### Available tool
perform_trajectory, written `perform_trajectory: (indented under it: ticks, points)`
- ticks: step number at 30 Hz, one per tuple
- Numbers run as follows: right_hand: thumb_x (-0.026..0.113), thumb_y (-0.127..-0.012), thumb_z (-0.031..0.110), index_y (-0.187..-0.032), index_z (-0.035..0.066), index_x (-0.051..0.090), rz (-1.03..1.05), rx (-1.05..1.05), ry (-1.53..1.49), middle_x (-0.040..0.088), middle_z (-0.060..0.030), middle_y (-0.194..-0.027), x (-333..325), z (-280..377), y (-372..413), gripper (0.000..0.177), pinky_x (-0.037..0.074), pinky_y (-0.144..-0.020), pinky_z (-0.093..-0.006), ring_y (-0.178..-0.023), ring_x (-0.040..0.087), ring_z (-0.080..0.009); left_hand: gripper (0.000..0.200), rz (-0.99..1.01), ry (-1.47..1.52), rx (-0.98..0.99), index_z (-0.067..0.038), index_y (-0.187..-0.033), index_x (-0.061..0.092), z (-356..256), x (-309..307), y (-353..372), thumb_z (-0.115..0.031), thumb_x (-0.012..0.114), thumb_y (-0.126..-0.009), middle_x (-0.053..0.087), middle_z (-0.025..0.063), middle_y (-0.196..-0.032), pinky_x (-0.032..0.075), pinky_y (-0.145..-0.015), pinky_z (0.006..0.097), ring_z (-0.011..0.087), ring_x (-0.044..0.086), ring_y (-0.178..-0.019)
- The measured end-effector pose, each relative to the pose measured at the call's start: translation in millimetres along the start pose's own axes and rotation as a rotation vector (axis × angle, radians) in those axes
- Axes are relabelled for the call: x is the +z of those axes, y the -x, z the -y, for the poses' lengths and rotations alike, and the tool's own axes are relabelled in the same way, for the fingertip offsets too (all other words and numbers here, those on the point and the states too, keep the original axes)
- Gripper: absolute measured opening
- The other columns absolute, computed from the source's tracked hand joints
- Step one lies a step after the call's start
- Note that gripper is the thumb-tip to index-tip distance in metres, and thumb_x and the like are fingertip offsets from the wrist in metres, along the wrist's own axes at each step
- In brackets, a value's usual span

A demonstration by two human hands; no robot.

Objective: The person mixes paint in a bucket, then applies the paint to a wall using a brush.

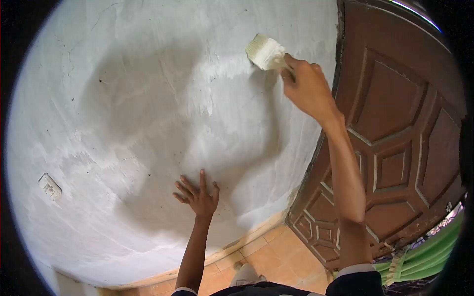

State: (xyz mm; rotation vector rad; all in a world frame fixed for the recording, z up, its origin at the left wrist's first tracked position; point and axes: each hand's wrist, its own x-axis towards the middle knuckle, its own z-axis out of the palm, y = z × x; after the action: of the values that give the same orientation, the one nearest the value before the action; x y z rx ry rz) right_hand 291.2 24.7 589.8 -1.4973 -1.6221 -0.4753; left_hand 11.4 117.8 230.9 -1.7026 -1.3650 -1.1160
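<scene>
My right hand (pixel 309 88) is closed round the handle of a wide paintbrush (pixel 266 52), high on the wall near the door. The brush head is coated in whitish paint, and its bristle end points left against or very close to the wall (pixel 237 118). Fresh white streaks show on the wall just left of and below the brush. Lower down, my left hand (pixel 198 196) lies with fingers spread on the wall, holding nothing. Shadows of my head and arms fall over the middle of the wall.
A brown panelled door (pixel 390 108) stands to the right of the wall. A white wall switch or socket (pixel 50 186) sits at the left. Orange floor tiles (pixel 266 259) run along the wall's foot. A green curtain (pixel 424 251) hangs at the lower right.
</scene>
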Motion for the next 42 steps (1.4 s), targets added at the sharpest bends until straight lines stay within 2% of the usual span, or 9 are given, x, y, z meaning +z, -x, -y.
perform_trajectory:
  ticks: [5, 13, 16, 23, 27, 31, 34, 37, 42]
  points:
    - [0.061, -0.089, 0.004, -0.122, -0.013, 0.059, -0.094, 0.136, -0.194, 0.067, -0.0271, -0.077, -22.3, -9.4, 16.5, 0.037, 0.051, -0.066, -0.0413, -0.068, 0.069, -0.0342, 0.070, 0.045, -0.003, -0.018, -0.025, -0.155, 0.040, -1.3, -1.4, -0.4, -0.055, 0.055, -0.094, -0.002, 0.0308, -0.164, -0.011, -0.110, 0.0738, 0.0531, -0.010, -0.150]
    - [0.062, -0.079, 0.005, -0.116, -0.010, 0.067, 0.050, -0.126, -0.039, 0.070, -0.0307, -0.091, -26.7, -5.0, -3.9, 0.041, 0.056, -0.078, -0.0414, -0.082, 0.071, -0.0370, 0.072, 0.061, -0.012, -0.014, -0.026, -0.157, 0.036, 0.3, -1.1, 2.0, -0.056, 0.054, -0.094, -0.002, 0.0305, -0.164, -0.010, -0.110, 0.0741, 0.0531, -0.010, -0.150]
    - [0.062, -0.075, 0.006, -0.112, -0.008, 0.071, -0.064, -0.177, 0.000, 0.071, -0.0307, -0.095, -26.3, 1.5, -26.2, 0.041, 0.057, -0.083, -0.0404, -0.086, 0.072, -0.0365, 0.064, 0.057, 0.025, -0.040, -0.029, -0.152, 0.046, -0.7, 0.8, 2.4, -0.055, 0.056, -0.093, 0.002, 0.0299, -0.164, -0.012, -0.111, 0.0720, 0.0515, -0.008, -0.151]
    - [0.064, -0.080, 0.006, -0.111, -0.005, 0.073, -0.161, -0.082, -0.079, 0.072, -0.0261, -0.086, -50.9, 16.5, -32.7, 0.034, 0.058, -0.073, -0.0398, -0.073, 0.072, -0.0330, 0.068, -0.007, -0.005, -0.013, -0.026, -0.154, 0.042, -1.0, 2.6, 0.7, -0.054, 0.055, -0.093, 0.001, 0.0284, -0.165, -0.010, -0.112, 0.0719, 0.0505, -0.008, -0.151]
    - [0.061, -0.083, 0.003, -0.113, -0.003, 0.073, -0.246, -0.191, -0.061, 0.071, -0.0272, -0.088, -31.4, 5.3, -20.9, 0.033, 0.057, -0.073, -0.0408, -0.074, 0.072, -0.0351, 0.070, -0.019, -0.032, 0.001, -0.026, -0.157, 0.037, -0.7, 1.8, -0.1, -0.054, 0.054, -0.094, -0.001, 0.0286, -0.165, -0.008, -0.112, 0.0731, 0.0514, -0.007, -0.151]
    - [0.060, -0.081, 0.001, -0.109, -0.004, 0.073, 0.020, -0.150, 0.008, 0.071, -0.0270, -0.091, -1.9, -6.5, -4.0, 0.031, 0.056, -0.082, -0.0435, -0.082, 0.071, -0.0417, 0.069, 0.025, 0.021, -0.027, -0.026, -0.157, 0.037, -1.8, -0.5, 1.7, -0.053, 0.053, -0.095, -0.001, 0.0291, -0.165, -0.008, -0.112, 0.0731, 0.0518, -0.007, -0.151]
    - [0.061, -0.087, 0.002, -0.115, -0.004, 0.071, 0.091, -0.265, 0.017, 0.071, -0.0260, -0.081, -5.3, -17.4, -4.5, 0.031, 0.050, -0.065, -0.0394, -0.062, 0.064, -0.0272, 0.068, 0.016, 0.010, -0.018, -0.026, -0.157, 0.037, -1.9, -0.9, 0.1, -0.052, 0.053, -0.096, -0.001, 0.0295, -0.165, -0.009, -0.112, 0.0728, 0.0521, -0.007, -0.151]
    - [0.060, -0.087, 0.002, -0.112, -0.003, 0.073, 0.222, -0.144, 0.062, 0.071, -0.0267, -0.083, -30.2, -3.9, -17.1, 0.029, 0.050, -0.063, -0.0389, -0.060, 0.064, -0.0253, 0.068, 0.021, -0.022, -0.014, -0.026, -0.157, 0.037, -1.0, 0.3, 0.6, -0.053, 0.052, -0.096, -0.001, 0.0297, -0.165, -0.009, -0.112, 0.0725, 0.0522, -0.006, -0.151]
    - [0.062, -0.088, 0.004, -0.114, 0.001, 0.074, -0.126, -0.368, 0.060, 0.069, -0.0230, -0.071, -31.1, -4.7, -49.3, 0.029, 0.047, -0.058, -0.0379, -0.055, 0.058, -0.0208, 0.069, 0.001, -0.028, -0.005, -0.026, -0.156, 0.038, -1.1, -0.1, 0.1, -0.056, 0.051, -0.095, 0.000, 0.0299, -0.164, -0.008, -0.112, 0.0725, 0.0524, -0.005, -0.150]
